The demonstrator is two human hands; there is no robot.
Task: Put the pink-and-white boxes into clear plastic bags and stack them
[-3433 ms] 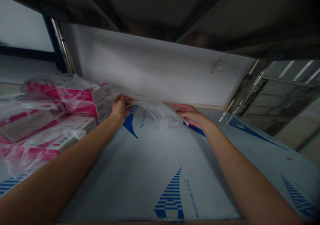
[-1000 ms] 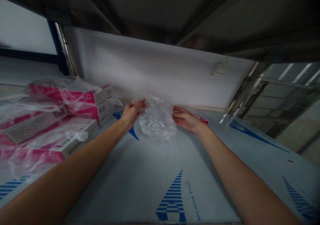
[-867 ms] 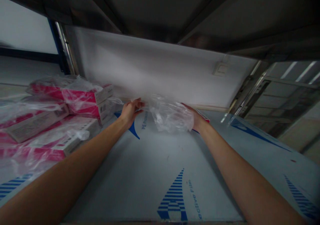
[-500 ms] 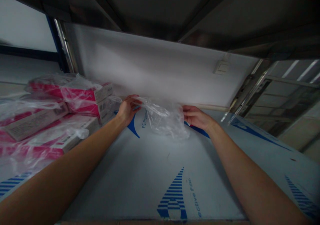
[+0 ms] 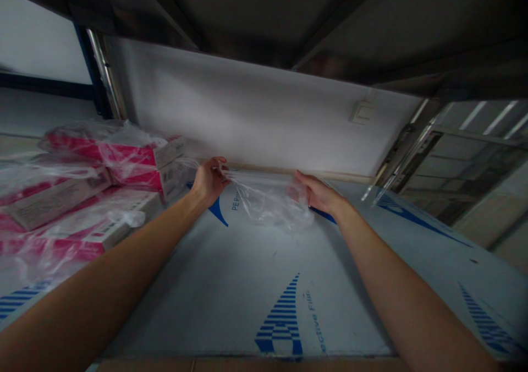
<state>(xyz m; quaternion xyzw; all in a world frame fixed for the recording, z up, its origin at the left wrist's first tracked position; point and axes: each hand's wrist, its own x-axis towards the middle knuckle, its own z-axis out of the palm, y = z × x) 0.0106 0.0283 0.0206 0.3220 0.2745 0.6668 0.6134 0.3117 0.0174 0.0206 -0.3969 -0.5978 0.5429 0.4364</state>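
Between my hands stretches a clear plastic bag (image 5: 268,198), thin and crumpled, hanging low over the film-covered shelf surface (image 5: 223,295). My left hand (image 5: 209,182) pinches the bag's gathered left end, fingers closed. At its other side, my right hand (image 5: 315,191) grips the bag's right edge, with some fingertips showing blurred through the plastic. The bag looks flat, with nothing visible inside it. Left of my left hand lie pink-and-white boxes (image 5: 132,157) in clear plastic bags, stacked in two layers.
A dark metal shelf (image 5: 256,20) hangs low overhead. Behind the surface stands a white wall with a switch (image 5: 363,112). Metal posts (image 5: 105,72) rise at the left, and a metal frame (image 5: 412,141) stands at the right. Blue printing marks the protective film.
The bag's upper edge has been pulled straighter between my hands. My right hand has shifted slightly left, its fingers now partly behind the plastic. My left hand stays nearly in place.
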